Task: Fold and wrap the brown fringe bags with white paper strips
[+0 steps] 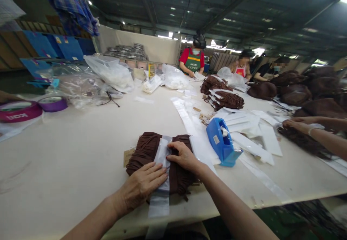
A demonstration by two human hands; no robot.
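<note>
A bundle of dark brown fringed fabric [145, 146] lies in front of me at the table's near edge. A translucent plastic strip [159, 205] crosses its middle, with its lower end reaching toward the table edge. My left hand [142, 184] lies flat on the strip and the bundle's left part, fingers stretched out. On the bundle's right side rests my right hand [184, 157], its thumb and index finger apart at the strip's edge; its other fingers are partly hidden. A tan card tag [128, 157] sticks out at the bundle's left.
A blue tape dispenser [221, 140] stands right of the bundle, beside white strips [257, 144]. Farther back are stacked brown fringed bundles [226, 99] and plastic bags [108, 72]. Tape rolls [52, 103] lie left. A co-worker's hands [303, 124] work at right; other people stand behind.
</note>
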